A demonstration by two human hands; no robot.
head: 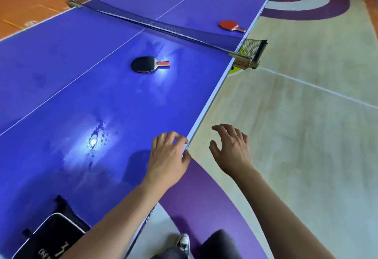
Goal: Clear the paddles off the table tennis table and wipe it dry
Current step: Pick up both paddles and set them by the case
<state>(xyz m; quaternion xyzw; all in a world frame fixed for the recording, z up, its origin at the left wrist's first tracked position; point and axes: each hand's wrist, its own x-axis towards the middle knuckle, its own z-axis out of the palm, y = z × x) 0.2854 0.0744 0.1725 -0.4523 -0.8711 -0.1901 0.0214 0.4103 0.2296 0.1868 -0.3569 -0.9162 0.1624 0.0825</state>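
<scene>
A long blue table tennis table [61,64] fills the left and centre of the view, running away toward 12 o'clock. Its dark net [143,20] crosses from 10 o'clock to 3 o'clock. A black zipped case [53,236] lies on the table's near end at 7 o'clock.

The person's left hand [166,156] rests on the table's right edge at 6 o'clock, fingers loosely bent, thumb against the rim, holding nothing loose. The right hand [231,150] hovers just off the table at 5 o'clock, fingers spread and slightly curled, empty.

A black paddle [144,64] lies flat on the near half at 12 o'clock, well apart from both hands. A red paddle [229,25] lies beyond the net at 1 o'clock, near the right edge. A small puddle with droplets [95,139] shines at 9 o'clock of the left hand.

The task looks barely begun: both paddles remain on the table, the surface is wet, and no cloth is visible.
</scene>
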